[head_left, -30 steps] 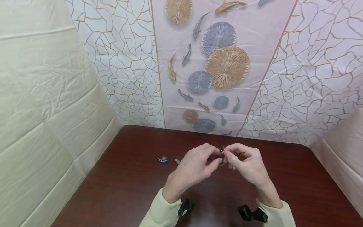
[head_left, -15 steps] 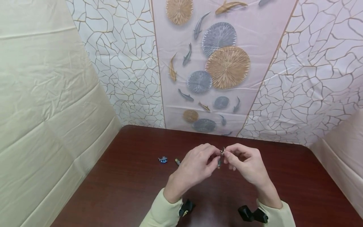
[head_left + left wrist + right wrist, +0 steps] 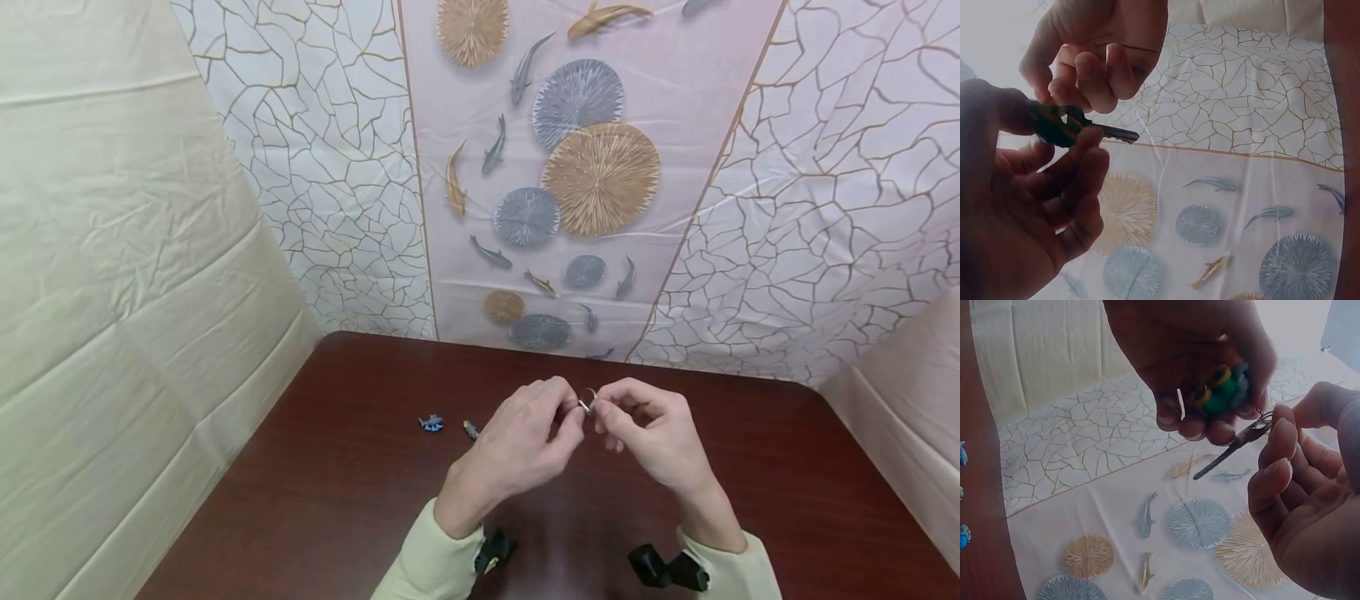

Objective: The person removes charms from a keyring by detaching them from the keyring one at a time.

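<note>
Both hands meet in the air over the table. My left hand (image 3: 517, 442) holds a small green charm (image 3: 1222, 390) with yellow-orange parts, tucked against its fingers. With thumb and index finger, my right hand (image 3: 656, 433) pinches a metal key ring (image 3: 590, 396). A key (image 3: 1233, 450) extends from the ring, its blade pointing down and left in the right wrist view. The left fingertips are right at the ring, and part of it is hidden behind the fingers. In the left wrist view the key's blade (image 3: 1121, 134) sticks out past the left fingers.
A small blue-grey shark figure (image 3: 431, 422) lies on the dark red-brown table (image 3: 360, 483), left of the hands. Beside the left hand lies a small grey and yellow figure (image 3: 471, 429), partly covered. Patterned cloth (image 3: 540, 250) hangs behind the table.
The left thumb and fingers have shifted at the ring, and the loop now shows more openly. A small piece that hung below the left thumb is now hidden. The right hand stays put.
</note>
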`<control>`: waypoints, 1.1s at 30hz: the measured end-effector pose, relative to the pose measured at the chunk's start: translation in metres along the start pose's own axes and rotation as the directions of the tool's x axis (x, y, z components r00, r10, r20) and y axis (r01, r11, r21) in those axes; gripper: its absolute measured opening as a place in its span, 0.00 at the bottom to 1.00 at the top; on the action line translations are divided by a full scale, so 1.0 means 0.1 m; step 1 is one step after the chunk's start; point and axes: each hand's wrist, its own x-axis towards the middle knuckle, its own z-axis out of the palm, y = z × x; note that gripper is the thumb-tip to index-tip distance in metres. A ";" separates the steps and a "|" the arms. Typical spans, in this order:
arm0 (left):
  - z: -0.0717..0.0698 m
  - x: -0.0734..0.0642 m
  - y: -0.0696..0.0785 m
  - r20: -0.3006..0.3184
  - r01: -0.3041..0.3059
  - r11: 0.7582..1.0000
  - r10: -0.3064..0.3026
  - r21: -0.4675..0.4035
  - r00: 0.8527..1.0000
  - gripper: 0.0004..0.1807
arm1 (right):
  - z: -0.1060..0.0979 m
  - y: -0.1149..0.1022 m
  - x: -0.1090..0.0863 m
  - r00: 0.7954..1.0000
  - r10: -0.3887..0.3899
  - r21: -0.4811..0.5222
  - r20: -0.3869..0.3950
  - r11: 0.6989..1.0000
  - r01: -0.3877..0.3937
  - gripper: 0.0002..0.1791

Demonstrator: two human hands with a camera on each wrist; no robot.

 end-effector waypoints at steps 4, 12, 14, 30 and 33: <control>0.01 0.01 -0.02 -0.027 -0.075 0.997 0.076 0.033 0.997 0.03 | -0.02 -0.01 0.00 1.000 -0.007 0.015 -0.005 1.000 0.007 0.07; 0.02 0.01 -0.04 -0.086 -0.136 0.989 0.141 0.065 0.986 0.05 | -0.03 -0.01 -0.01 1.000 0.003 0.008 -0.001 1.000 -0.003 0.08; 0.03 0.01 -0.03 -0.089 -0.145 0.987 0.151 0.074 0.985 0.04 | -0.03 -0.01 -0.01 1.000 -0.003 0.007 -0.002 1.000 0.003 0.08; 0.03 0.06 -0.05 -0.222 -0.286 0.921 0.347 0.264 0.911 0.02 | -0.04 -0.05 -0.01 0.999 0.044 0.150 -0.012 0.988 -0.042 0.06; 0.03 0.07 -0.05 -0.226 -0.309 0.910 0.375 0.278 0.899 0.03 | -0.04 -0.06 0.00 0.998 0.058 0.195 -0.001 0.979 -0.057 0.09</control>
